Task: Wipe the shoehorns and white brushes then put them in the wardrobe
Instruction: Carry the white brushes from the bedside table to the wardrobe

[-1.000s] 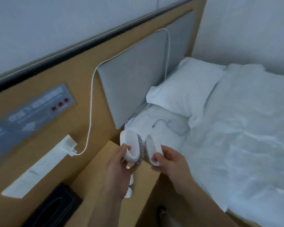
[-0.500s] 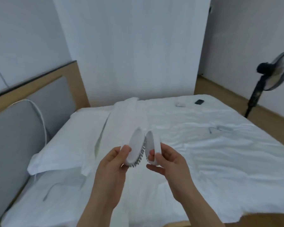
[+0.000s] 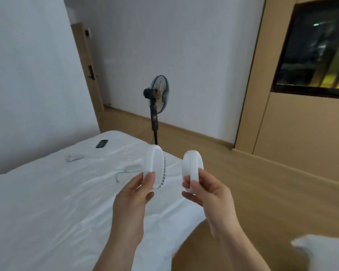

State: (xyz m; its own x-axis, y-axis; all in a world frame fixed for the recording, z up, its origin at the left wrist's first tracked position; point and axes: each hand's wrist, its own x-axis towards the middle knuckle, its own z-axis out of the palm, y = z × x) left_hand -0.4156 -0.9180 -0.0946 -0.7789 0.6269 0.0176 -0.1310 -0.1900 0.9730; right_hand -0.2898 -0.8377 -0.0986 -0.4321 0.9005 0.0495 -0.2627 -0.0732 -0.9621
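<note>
Parted since a moment ago: left brush [image 3: 155, 165] and right brush [image 3: 193, 167].
My left hand [image 3: 133, 194] and right hand [image 3: 209, 194] each grip one in curled fingers, probably kept separate for carrying.

2 brushes held upright side by side, apart: left brush [image 3: 154, 166] in left hand [image 3: 132, 194] over bed edge, right brush [image 3: 193, 169] in right hand [image 3: 208, 191] over floor [image 3: 272, 192]. Bed [image 3: 47, 202] fills left. On bed, far side: phone [image 3: 102, 143]; cable [image 3: 122, 173] nearer hands. Fan [image 3: 158, 94] stands on floor beyond bed corner (behind left brush). Door [image 3: 86, 71] back left. Panelled wall [image 3: 294, 124] right.
</note>
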